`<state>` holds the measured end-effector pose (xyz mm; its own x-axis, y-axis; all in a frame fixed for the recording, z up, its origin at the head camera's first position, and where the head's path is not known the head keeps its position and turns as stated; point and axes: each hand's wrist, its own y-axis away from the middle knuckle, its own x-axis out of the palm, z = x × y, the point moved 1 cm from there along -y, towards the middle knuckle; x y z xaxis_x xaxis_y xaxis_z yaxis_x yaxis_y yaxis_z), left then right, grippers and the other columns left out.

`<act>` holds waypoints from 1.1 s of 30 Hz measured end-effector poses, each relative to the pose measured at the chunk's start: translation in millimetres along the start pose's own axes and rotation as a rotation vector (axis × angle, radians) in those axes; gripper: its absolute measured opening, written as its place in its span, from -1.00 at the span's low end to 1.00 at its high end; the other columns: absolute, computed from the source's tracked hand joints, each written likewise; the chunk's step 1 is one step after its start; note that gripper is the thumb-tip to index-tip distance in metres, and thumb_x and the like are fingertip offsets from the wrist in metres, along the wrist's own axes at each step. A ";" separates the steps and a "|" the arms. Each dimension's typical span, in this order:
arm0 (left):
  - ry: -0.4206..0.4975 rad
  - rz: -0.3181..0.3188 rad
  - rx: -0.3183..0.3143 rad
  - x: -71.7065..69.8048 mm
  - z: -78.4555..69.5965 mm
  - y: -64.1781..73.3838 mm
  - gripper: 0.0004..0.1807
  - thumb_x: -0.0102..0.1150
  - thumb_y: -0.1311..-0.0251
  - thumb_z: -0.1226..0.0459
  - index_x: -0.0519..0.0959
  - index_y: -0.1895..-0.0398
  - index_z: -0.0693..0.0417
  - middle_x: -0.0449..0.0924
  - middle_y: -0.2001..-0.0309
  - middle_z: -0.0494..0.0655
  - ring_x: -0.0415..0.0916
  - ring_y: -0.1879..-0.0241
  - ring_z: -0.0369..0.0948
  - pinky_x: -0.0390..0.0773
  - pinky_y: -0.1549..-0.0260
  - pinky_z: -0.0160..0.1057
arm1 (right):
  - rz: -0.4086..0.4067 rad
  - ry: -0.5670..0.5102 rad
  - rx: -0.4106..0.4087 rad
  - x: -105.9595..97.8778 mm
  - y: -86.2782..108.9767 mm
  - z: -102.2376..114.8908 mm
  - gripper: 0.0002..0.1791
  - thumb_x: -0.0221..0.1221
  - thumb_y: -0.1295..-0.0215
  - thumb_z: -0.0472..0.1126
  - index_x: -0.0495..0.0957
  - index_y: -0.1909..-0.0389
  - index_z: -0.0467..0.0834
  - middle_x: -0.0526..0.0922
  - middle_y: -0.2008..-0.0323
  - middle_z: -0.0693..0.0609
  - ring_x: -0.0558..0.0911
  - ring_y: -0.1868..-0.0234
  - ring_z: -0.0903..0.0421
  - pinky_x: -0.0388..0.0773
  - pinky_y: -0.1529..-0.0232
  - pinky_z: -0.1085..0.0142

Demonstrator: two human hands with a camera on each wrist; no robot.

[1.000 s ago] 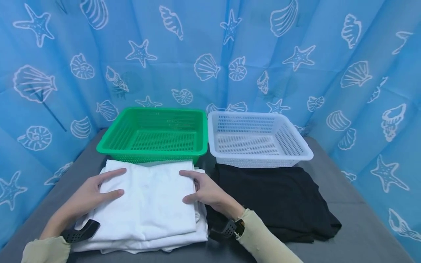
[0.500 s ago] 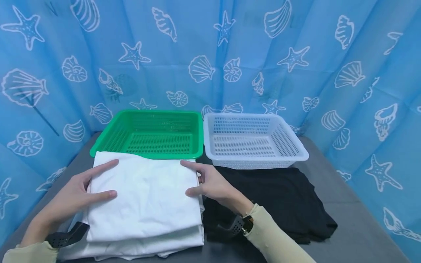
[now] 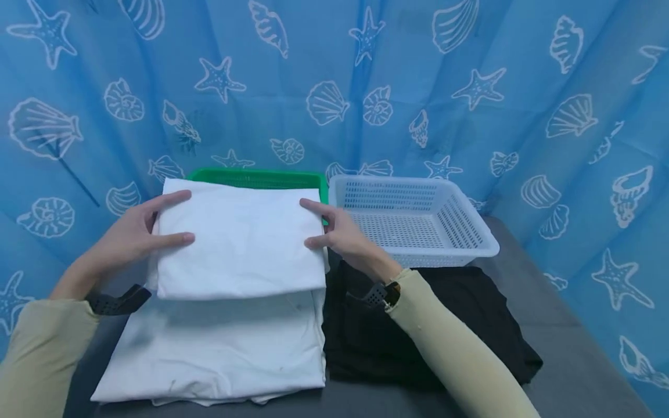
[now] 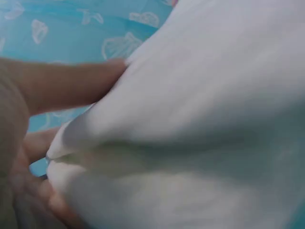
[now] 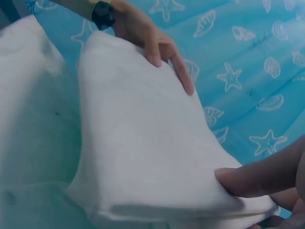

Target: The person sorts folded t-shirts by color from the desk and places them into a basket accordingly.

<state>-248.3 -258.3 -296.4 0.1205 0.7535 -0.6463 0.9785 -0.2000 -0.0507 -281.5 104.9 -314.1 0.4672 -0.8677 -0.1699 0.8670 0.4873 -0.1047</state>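
Lifted in both my hands is a folded white cloth [image 3: 240, 244], held level above the table. My left hand [image 3: 130, 229] grips its left edge, thumb on top and other fingers underneath. My right hand [image 3: 347, 235] holds the opposite edge the same way. In the right wrist view the cloth [image 5: 143, 129] shows as a thick, layered bundle, with the left hand [image 5: 147, 40] at its far side. Below it, more folded white cloth [image 3: 225, 354] lies on the table. Behind, a green basket [image 3: 251, 175] is mostly hidden by the lifted cloth.
To the right of the green basket stands a white plastic basket [image 3: 418, 251] with nothing visible inside. Folded black cloth [image 3: 488, 319] lies in front of it on the grey table [image 3: 569, 366]. A blue seashell-patterned curtain [image 3: 334, 52] hangs behind and around the table.
Both hands have raised the top white cloth off the white pile and moved it forward toward the green basket. More of the white cloth below is now exposed.
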 end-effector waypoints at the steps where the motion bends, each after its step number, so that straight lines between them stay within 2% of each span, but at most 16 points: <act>1: 0.009 -0.012 -0.014 -3.4 -0.3 -8.1 0.05 0.39 -0.14 -0.04 -0.04 -0.59 -0.21 -0.14 -0.53 0.15 0.00 -0.40 0.14 0.28 -0.20 0.18 | -0.021 -0.005 0.017 -2.0 -8.1 1.7 -0.13 0.27 -0.15 -0.56 0.24 -0.48 -0.07 0.21 -0.45 0.01 0.31 -0.37 0.08 0.38 -0.23 0.17; 3: 0.042 -0.027 -0.045 -9.4 -0.5 -25.6 0.08 0.39 -0.11 -0.08 -0.05 -0.60 -0.19 -0.21 -0.56 0.08 -0.14 -0.47 0.10 0.14 -0.24 0.29 | -0.057 -0.026 0.063 -6.5 -24.5 5.5 -0.13 0.25 -0.14 -0.58 0.26 -0.47 -0.04 0.17 -0.46 0.03 0.25 -0.40 0.08 0.33 -0.27 0.17; 5: 0.058 -0.027 -0.056 -13.8 -1.1 -45.3 0.08 0.39 -0.10 -0.10 -0.04 -0.59 -0.18 -0.24 -0.56 0.02 -0.24 -0.50 0.06 0.12 -0.26 0.28 | -0.084 -0.064 0.098 -12.2 -40.0 8.1 -0.12 0.22 -0.14 -0.60 0.25 -0.48 -0.04 0.14 -0.47 0.01 0.21 -0.43 0.07 0.29 -0.30 0.15; 7: 0.090 -0.010 -0.062 -16.1 -0.4 -64.6 0.06 0.38 -0.13 -0.07 -0.04 -0.59 -0.17 -0.25 -0.57 0.02 -0.25 -0.50 0.05 0.15 -0.26 0.26 | -0.106 -0.076 0.138 -17.7 -54.3 8.9 -0.13 0.19 -0.16 -0.60 0.24 -0.48 -0.02 0.11 -0.49 0.01 0.17 -0.44 0.06 0.28 -0.30 0.11; 11: 0.123 0.041 -0.081 -16.1 6.0 -95.6 -0.03 0.33 -0.24 0.06 -0.04 -0.59 -0.10 -0.36 -0.57 0.04 -0.38 -0.50 0.07 0.04 -0.30 0.25 | -0.132 -0.082 0.212 -23.7 -79.0 3.9 -0.17 0.14 -0.22 -0.60 0.22 -0.49 -0.05 0.06 -0.50 0.00 0.13 -0.46 0.03 0.26 -0.31 0.03; 14: 0.119 0.065 -0.094 -14.3 11.8 -111.1 -0.07 0.30 -0.28 0.16 -0.03 -0.59 -0.02 -0.41 -0.56 0.06 -0.46 -0.50 0.08 -0.05 -0.33 0.23 | -0.149 -0.076 0.250 -23.9 -94.2 -3.2 -0.19 0.11 -0.23 -0.60 0.22 -0.49 -0.08 0.04 -0.51 -0.02 0.12 -0.46 0.01 0.25 -0.31 0.00; 17: 0.107 0.065 -0.104 -14.1 15.6 -121.4 -0.09 0.30 -0.28 0.21 -0.02 -0.58 0.04 -0.39 -0.56 0.10 -0.45 -0.50 0.09 -0.06 -0.34 0.22 | -0.166 -0.062 0.265 -21.0 -105.9 -8.4 -0.19 0.10 -0.21 -0.61 0.23 -0.48 -0.11 0.00 -0.52 -0.04 0.12 -0.46 -0.02 0.23 -0.32 0.01; 20: 0.056 0.073 -0.108 -13.9 18.3 -128.7 -0.09 0.26 -0.31 0.22 -0.07 -0.58 0.11 -0.36 -0.55 0.16 -0.43 -0.49 0.13 -0.04 -0.32 0.25 | -0.186 0.042 0.268 -17.7 -111.6 -11.0 -0.23 0.10 -0.20 -0.60 0.25 -0.46 -0.18 0.05 -0.50 -0.11 0.15 -0.45 -0.07 0.24 -0.32 0.02; 22: -0.048 0.090 -0.100 -13.8 18.4 -131.1 -0.12 0.19 -0.36 0.21 -0.10 -0.57 0.21 -0.32 -0.53 0.28 -0.41 -0.48 0.21 -0.03 -0.29 0.30 | -0.188 0.148 0.258 -14.7 -111.7 -9.6 -0.28 0.09 -0.20 -0.57 0.26 -0.43 -0.26 0.11 -0.47 -0.16 0.20 -0.42 -0.10 0.31 -0.28 0.03; 25: -0.223 0.089 -0.076 -11.8 17.2 -130.1 -0.19 0.06 -0.42 0.17 -0.08 -0.53 0.36 -0.19 -0.48 0.42 -0.42 -0.45 0.30 -0.19 -0.28 0.36 | -0.185 0.299 0.246 -9.6 -109.6 -4.3 -0.40 0.12 -0.25 -0.48 0.34 -0.35 -0.30 0.26 -0.39 -0.19 0.31 -0.35 -0.12 0.40 -0.19 0.04; 27: -0.297 0.063 -0.047 -9.5 15.4 -124.5 -0.24 0.00 -0.45 0.14 -0.01 -0.49 0.42 -0.12 -0.44 0.47 -0.42 -0.43 0.33 -0.30 -0.27 0.37 | -0.182 0.337 0.235 -6.2 -104.4 1.9 -0.48 0.16 -0.29 -0.42 0.41 -0.30 -0.28 0.35 -0.31 -0.19 0.39 -0.28 -0.12 0.43 -0.15 0.05; 29: -0.302 0.011 -0.014 -5.0 12.1 -114.0 -0.30 -0.03 -0.46 0.14 0.08 -0.47 0.42 -0.03 -0.42 0.46 -0.34 -0.44 0.33 -0.29 -0.29 0.35 | -0.183 0.347 0.222 -3.2 -94.3 9.3 -0.56 0.19 -0.32 -0.36 0.48 -0.23 -0.23 0.42 -0.24 -0.17 0.44 -0.21 -0.09 0.44 -0.14 0.06; 31: -0.276 -0.054 0.031 1.1 7.6 -96.5 -0.36 -0.04 -0.47 0.14 0.18 -0.43 0.41 0.08 -0.39 0.43 -0.15 -0.42 0.32 -0.11 -0.29 0.32 | -0.178 0.324 0.189 -1.2 -77.4 16.2 -0.64 0.19 -0.35 -0.32 0.53 -0.16 -0.22 0.48 -0.16 -0.16 0.48 -0.14 -0.07 0.47 -0.11 0.06; 33: -0.243 -0.123 0.060 9.4 2.4 -73.0 -0.43 -0.06 -0.48 0.13 0.29 -0.38 0.34 0.18 -0.36 0.36 0.07 -0.35 0.29 0.14 -0.22 0.28 | -0.172 0.274 0.156 0.6 -55.2 21.5 -0.71 0.18 -0.39 -0.28 0.56 -0.10 -0.21 0.52 -0.09 -0.13 0.52 -0.08 -0.05 0.50 -0.07 0.07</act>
<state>-319.0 -238.1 -300.6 -0.0493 0.6035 -0.7958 0.9707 -0.1588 -0.1806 -325.4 75.3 -287.4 0.2662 -0.8670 -0.4213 0.9549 0.2969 -0.0077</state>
